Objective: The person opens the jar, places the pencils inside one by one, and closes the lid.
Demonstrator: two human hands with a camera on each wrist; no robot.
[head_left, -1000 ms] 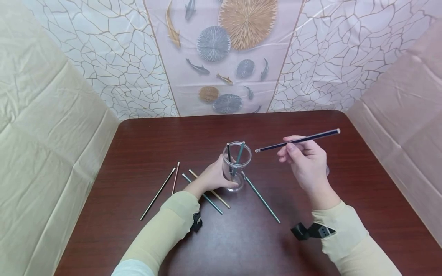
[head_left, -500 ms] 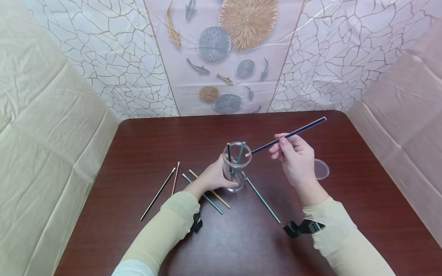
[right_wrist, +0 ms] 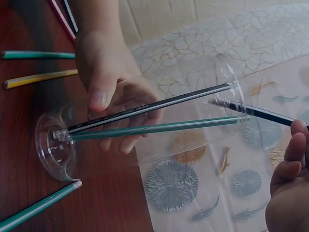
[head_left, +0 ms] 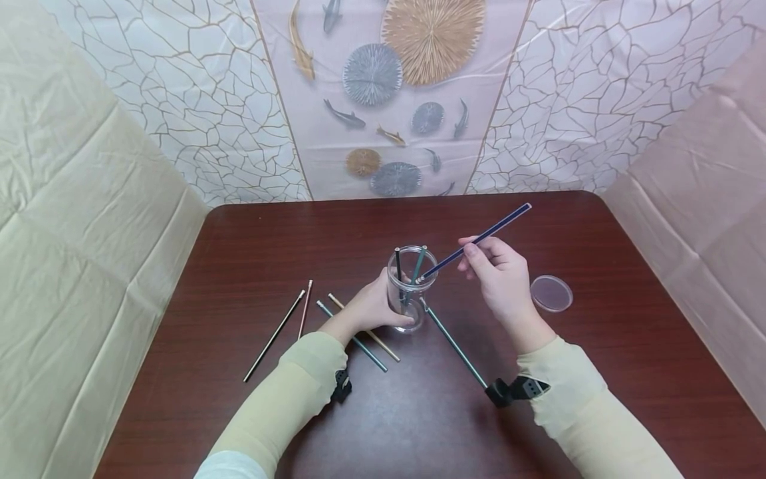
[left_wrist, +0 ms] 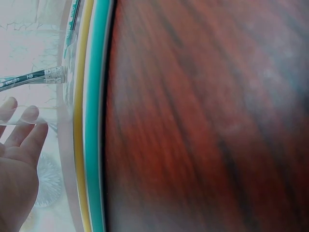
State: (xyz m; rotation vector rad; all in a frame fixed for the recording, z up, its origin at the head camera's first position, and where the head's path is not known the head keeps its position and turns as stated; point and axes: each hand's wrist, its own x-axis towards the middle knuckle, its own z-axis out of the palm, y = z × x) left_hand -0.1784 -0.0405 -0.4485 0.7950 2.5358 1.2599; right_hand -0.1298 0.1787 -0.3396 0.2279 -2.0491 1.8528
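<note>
My left hand (head_left: 372, 303) grips a clear plastic jar (right_wrist: 183, 113) from its left side, fingers curled round the wall. Inside lean a black pencil (right_wrist: 149, 108) and a green pencil (right_wrist: 169, 127), eraser ends at the bottom. My right hand (head_left: 498, 276) pinches a dark blue pencil (head_left: 479, 238) between thumb and fingers. Its eraser end points down and left and is just inside the jar's mouth, as the right wrist view shows. Another green pencil (head_left: 455, 340) lies on the table right beside the jar's base.
Left of the jar lie a black pencil (head_left: 274, 336), a red pencil (head_left: 305, 309), a teal pencil (head_left: 369, 354) and a yellow pencil (head_left: 383, 346), the last two crossing beneath my left wrist. A round clear lid (head_left: 551, 293) lies right of my right hand on the brown table (head_left: 269, 246).
My right hand has moved left with the blue pencil, which tilts more steeply now; its eraser end has gone from outside the jar into the mouth. The left hand and jar stay put.
</note>
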